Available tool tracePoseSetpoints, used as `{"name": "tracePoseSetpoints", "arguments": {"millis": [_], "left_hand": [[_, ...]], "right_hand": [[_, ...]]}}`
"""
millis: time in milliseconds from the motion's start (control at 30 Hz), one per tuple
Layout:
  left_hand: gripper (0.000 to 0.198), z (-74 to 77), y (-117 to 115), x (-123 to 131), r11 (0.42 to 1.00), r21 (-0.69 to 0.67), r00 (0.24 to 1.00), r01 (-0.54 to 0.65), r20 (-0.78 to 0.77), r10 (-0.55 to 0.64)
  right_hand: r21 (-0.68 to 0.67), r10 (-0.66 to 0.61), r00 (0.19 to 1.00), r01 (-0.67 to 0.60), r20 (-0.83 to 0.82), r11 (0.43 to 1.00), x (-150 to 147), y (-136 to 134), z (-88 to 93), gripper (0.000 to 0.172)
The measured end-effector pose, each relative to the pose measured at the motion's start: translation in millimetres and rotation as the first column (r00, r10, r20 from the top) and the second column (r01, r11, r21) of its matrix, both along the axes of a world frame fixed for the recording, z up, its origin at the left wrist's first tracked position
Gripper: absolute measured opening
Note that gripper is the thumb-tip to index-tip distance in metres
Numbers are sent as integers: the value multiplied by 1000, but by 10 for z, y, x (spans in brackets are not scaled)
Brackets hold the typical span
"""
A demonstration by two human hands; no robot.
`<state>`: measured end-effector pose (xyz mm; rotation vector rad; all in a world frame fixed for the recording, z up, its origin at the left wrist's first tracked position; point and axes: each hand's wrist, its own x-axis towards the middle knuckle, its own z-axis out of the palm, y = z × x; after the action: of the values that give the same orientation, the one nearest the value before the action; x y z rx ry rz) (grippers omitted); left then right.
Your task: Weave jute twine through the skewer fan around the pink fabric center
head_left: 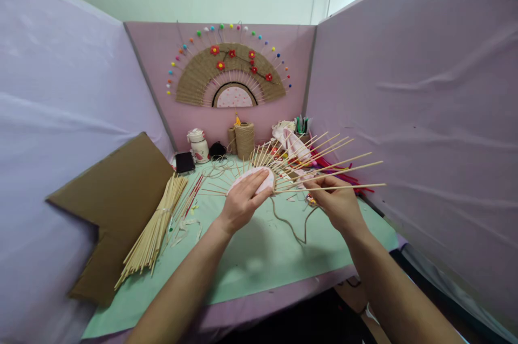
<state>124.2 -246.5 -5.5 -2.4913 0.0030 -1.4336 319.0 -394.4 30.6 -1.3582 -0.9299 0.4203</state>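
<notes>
A half-round pink-and-white piece [265,174] with thin wooden sticks [343,163] fanning out from its edge lies on the table. My left hand [247,193] rests on it with the fingers stretched flat, covering much of its surface. To the right, my right hand [334,201] is closed in a pinch among the lowest sticks. From the base, brown twine [289,224] dips in a slack loop toward the table and rises to the right fingers, which hold it. The exact grip point is partly hidden by the hand.
A bundle of sticks [156,225] and brown cardboard [117,209] lie left. At the back stand a white bottle [198,145], a twine spool [245,140] and a black phone-like slab [185,162]. Red pipe cleaners [356,185] lie right. A finished fan [232,71] hangs on the panel.
</notes>
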Motion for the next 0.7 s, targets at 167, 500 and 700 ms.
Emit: {"name": "tracePoseSetpoints", "arguments": {"millis": [167, 500, 700], "left_hand": [[44, -80, -23, -75, 999, -13, 1000, -29, -1, 29], [46, 54, -115, -278, 991, -55, 993, -120, -6, 120], [58, -31, -88, -305, 986, -69, 988, -155, 12, 156]], "right_hand": [[-67, 260, 936, -283, -239, 957, 24, -138, 94, 30], [4, 315, 947, -315, -64, 949, 403, -541, 309, 38], [330, 116, 993, -118, 27, 936, 331, -643, 320, 29]]}}
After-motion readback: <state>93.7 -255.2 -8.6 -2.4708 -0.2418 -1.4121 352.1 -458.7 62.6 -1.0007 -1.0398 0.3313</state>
